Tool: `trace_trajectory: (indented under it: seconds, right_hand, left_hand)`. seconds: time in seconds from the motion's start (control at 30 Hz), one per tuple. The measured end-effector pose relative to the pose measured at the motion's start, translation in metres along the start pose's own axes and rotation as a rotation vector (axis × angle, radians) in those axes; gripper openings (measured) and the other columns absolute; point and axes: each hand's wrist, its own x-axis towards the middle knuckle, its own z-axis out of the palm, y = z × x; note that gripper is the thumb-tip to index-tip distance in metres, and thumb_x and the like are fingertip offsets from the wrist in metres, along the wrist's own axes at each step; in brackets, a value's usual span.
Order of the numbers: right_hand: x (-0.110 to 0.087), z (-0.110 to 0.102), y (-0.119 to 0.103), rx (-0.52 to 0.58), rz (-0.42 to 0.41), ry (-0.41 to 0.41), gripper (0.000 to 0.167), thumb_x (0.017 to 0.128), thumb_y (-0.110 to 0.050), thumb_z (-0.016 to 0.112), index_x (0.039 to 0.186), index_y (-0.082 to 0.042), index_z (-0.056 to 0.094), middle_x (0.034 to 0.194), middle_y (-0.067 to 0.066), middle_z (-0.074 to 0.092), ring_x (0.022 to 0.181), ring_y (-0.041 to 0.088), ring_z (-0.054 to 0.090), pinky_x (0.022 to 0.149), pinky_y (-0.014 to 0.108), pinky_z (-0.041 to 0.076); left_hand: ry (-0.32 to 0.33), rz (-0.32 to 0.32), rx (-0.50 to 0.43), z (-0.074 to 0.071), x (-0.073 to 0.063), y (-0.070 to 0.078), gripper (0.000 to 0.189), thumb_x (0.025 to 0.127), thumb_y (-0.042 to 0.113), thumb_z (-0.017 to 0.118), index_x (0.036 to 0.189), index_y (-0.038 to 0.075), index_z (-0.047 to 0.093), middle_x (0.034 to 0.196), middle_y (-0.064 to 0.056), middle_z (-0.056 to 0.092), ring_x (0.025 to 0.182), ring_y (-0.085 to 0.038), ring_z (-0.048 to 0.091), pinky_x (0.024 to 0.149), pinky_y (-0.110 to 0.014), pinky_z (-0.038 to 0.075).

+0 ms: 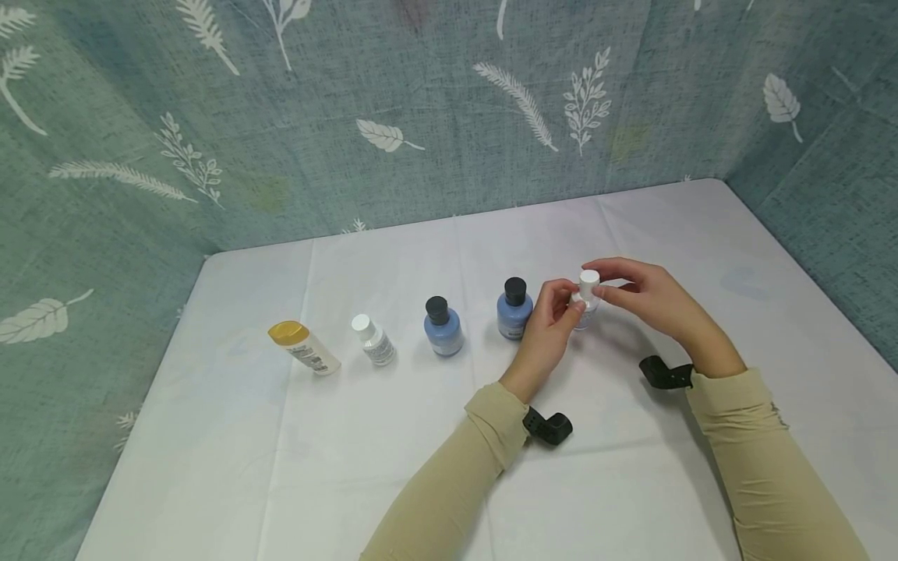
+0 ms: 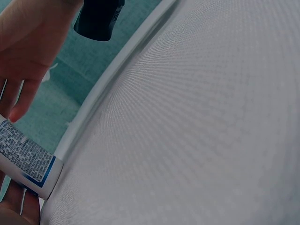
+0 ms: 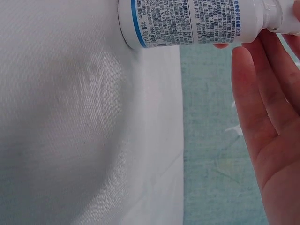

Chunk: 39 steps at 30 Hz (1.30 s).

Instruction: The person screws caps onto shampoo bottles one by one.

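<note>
At the right of the row, a small white bottle (image 1: 584, 318) with a white top stands upright on the table. My left hand (image 1: 546, 333) holds its body from the left side. My right hand (image 1: 651, 302) has its thumb and fingers around the white top. Dense small print and a blue stripe show on the bottle (image 3: 187, 23) in the right wrist view, its base at the cloth. In the left wrist view, left fingers (image 2: 30, 206) lie under the bottle (image 2: 28, 157). Just left of my left hand stands a blue bottle (image 1: 514, 315) with a black cap.
Further left stand another blue bottle (image 1: 443, 331) with a black cap, a white bottle (image 1: 377, 344) with a white cap, and a cream bottle (image 1: 313, 352) with a yellow cap. A white cloth covers the table (image 1: 351, 452). A green leaf-patterned curtain (image 1: 421, 101) hangs behind.
</note>
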Motion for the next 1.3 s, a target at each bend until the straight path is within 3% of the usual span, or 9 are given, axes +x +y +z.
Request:
trace_trajectory:
  seconds: [0.17,0.6,0.73,1.0,1.3]
  right_hand:
    - [-0.002,-0.001,0.001,0.022,0.007,-0.021,0.036,0.09,-0.022,0.054,0.125,-0.013,0.052,0.123,0.004,0.053,0.099,0.012,0.055,0.079,0.019,0.043]
    - [-0.001,-0.001,0.001,0.02,-0.042,-0.019,0.035,0.09,-0.015,0.054,0.124,-0.006,0.051,0.12,0.008,0.054,0.106,0.021,0.05,0.079,0.015,0.041]
    - [-0.001,-0.001,0.0,0.022,-0.035,-0.017,0.036,0.089,-0.016,0.055,0.124,-0.007,0.051,0.12,0.006,0.053,0.106,0.02,0.049,0.079,0.015,0.041]
    - [0.0,-0.001,0.003,0.019,-0.041,-0.023,0.035,0.088,-0.013,0.056,0.123,-0.007,0.052,0.118,0.005,0.053,0.103,0.017,0.049,0.076,0.016,0.043]
    - [0.0,-0.001,0.004,0.024,-0.034,-0.029,0.033,0.087,-0.011,0.057,0.12,-0.006,0.053,0.115,0.007,0.054,0.096,0.01,0.053,0.075,0.018,0.045]
  left_hand:
    - [-0.001,-0.014,-0.002,0.0,-0.006,0.019,0.025,0.091,0.008,0.05,0.115,0.008,0.043,0.112,0.0,0.051,0.107,-0.014,0.048,0.089,-0.023,0.038]
    - [0.004,-0.021,-0.009,0.0,-0.007,0.021,0.025,0.091,0.008,0.049,0.116,0.007,0.043,0.112,-0.001,0.051,0.108,-0.015,0.048,0.088,-0.022,0.039]
    - [0.004,-0.02,-0.011,0.0,-0.006,0.018,0.026,0.091,0.008,0.05,0.116,0.009,0.043,0.112,0.0,0.052,0.108,-0.015,0.048,0.088,-0.022,0.039]
    - [0.001,-0.02,-0.007,0.0,0.002,-0.006,0.025,0.091,0.017,0.052,0.115,0.021,0.044,0.114,0.004,0.051,0.109,-0.008,0.048,0.09,-0.023,0.039]
    - [0.001,0.002,0.0,0.0,0.002,-0.008,0.025,0.091,0.019,0.052,0.114,0.022,0.044,0.114,0.005,0.051,0.107,-0.007,0.048,0.089,-0.024,0.039]
